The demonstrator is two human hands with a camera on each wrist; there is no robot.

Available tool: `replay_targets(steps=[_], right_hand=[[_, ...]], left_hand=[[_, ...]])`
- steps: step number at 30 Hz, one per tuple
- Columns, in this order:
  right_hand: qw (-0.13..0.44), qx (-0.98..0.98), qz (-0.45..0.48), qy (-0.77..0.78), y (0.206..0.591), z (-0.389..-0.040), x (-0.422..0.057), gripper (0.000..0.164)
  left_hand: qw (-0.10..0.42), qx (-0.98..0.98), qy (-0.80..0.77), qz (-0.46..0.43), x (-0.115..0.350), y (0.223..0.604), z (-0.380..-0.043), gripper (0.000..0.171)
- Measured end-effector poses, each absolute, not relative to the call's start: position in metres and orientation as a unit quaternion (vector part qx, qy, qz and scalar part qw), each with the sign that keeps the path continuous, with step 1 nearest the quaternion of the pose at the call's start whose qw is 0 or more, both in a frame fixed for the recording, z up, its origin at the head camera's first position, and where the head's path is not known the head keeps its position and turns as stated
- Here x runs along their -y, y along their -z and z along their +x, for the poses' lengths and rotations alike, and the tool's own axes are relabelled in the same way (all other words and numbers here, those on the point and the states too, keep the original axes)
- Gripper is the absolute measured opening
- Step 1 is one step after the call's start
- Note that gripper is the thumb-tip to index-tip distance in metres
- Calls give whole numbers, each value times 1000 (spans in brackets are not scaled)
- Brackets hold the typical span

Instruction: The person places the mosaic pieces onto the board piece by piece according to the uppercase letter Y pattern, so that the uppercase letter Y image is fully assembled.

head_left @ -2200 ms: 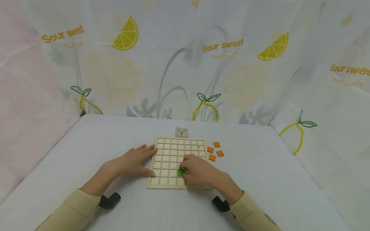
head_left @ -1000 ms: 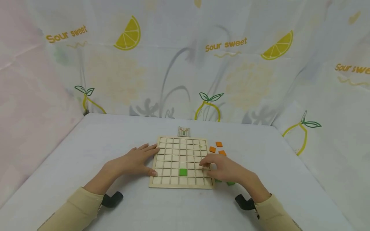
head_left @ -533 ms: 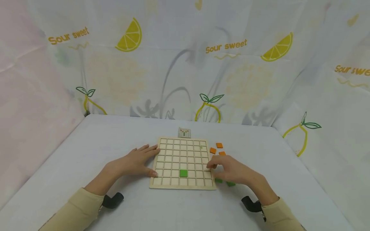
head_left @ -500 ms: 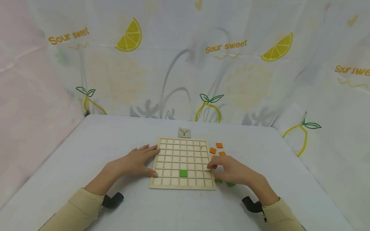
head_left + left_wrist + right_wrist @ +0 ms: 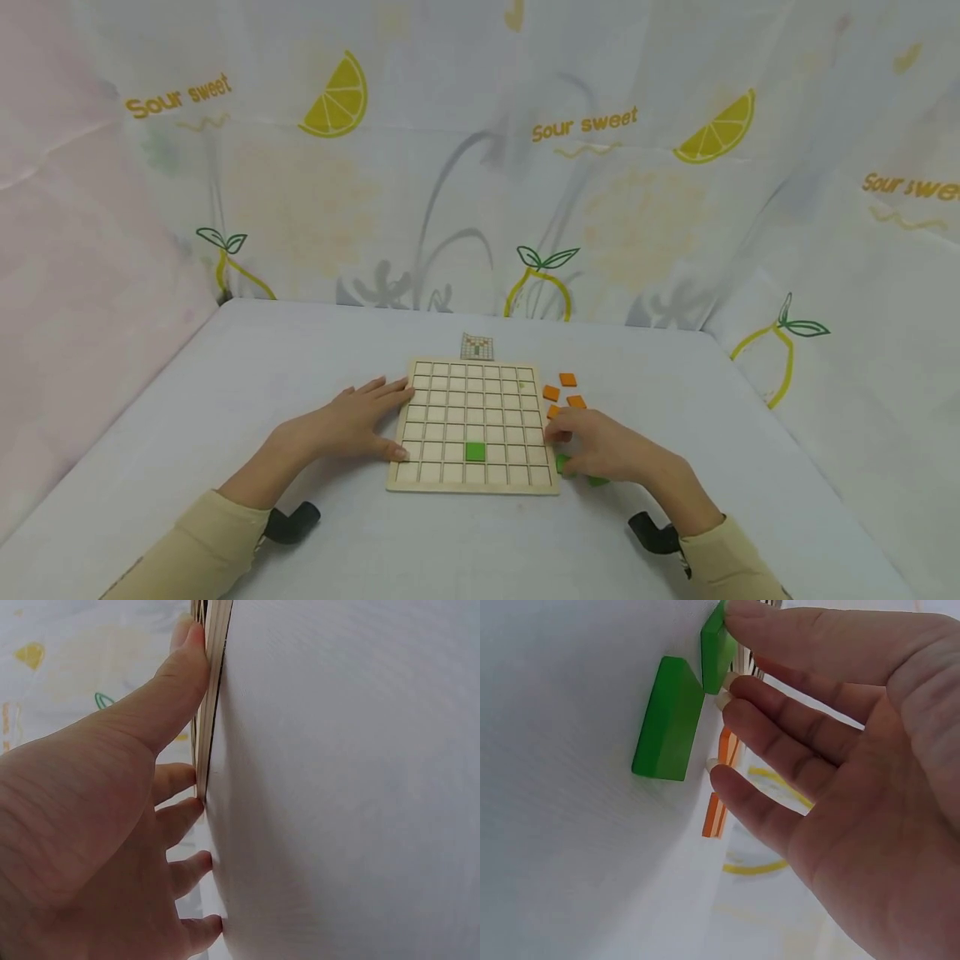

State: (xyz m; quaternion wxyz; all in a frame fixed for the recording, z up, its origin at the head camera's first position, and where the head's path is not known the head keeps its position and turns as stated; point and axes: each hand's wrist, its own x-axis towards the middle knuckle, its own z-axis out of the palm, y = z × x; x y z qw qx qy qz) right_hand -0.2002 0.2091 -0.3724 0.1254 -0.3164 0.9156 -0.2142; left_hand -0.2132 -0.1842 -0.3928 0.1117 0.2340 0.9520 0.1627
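A wooden grid board lies on the white table. One green tile sits in its middle column, second row from the front. My left hand rests at the board's left edge, fingers spread, thumb on the rim, as the left wrist view also shows. Beyond the right edge is my right hand, its thumb tip touching another green tile beside the board. The other fingers are bent loosely, apart from the thumb. A further green tile lies under that hand, partly hidden in the head view.
Several orange tiles are scattered right of the board, beyond my right hand. Behind the board's far edge lies a small card printed with a coloured grid pattern. A lemon-print cloth hangs around the table's back and sides.
My right hand has let go of the green tile in the board and moved right, off the grid; its thumb now touches a loose green tile. My left hand stays at the edge.
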Motion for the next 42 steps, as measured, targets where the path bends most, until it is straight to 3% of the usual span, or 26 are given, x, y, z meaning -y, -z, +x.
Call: replay_targets(steps=[16,42], right_hand=[[104,-925,-311,192,374,-202,-211,18],[117,-941,-269,167,374,-198,-203,28]], left_hand=[[119,-954,-155,227,181,390,-210,102],[114,-952,-162,232,181,390,-210,101]])
